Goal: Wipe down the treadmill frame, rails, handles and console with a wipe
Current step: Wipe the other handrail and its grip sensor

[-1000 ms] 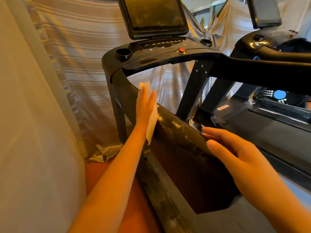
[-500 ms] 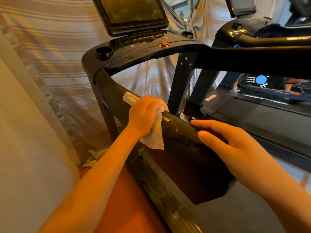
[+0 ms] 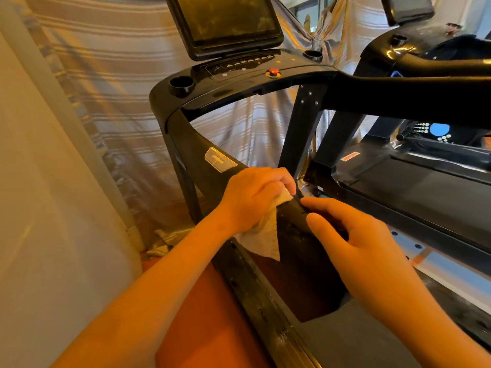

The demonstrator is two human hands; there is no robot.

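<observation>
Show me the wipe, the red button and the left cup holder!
wipe (image 3: 263, 241): head view, on its loose hanging part.
red button (image 3: 272, 72): head view, on its top face.
left cup holder (image 3: 183, 91): head view, on its front wall.

We see the orange floor (image 3: 202, 328) carrying the black treadmill (image 3: 265, 312), with crumpled cloth (image 3: 164, 243) lying beside its upright.
</observation>
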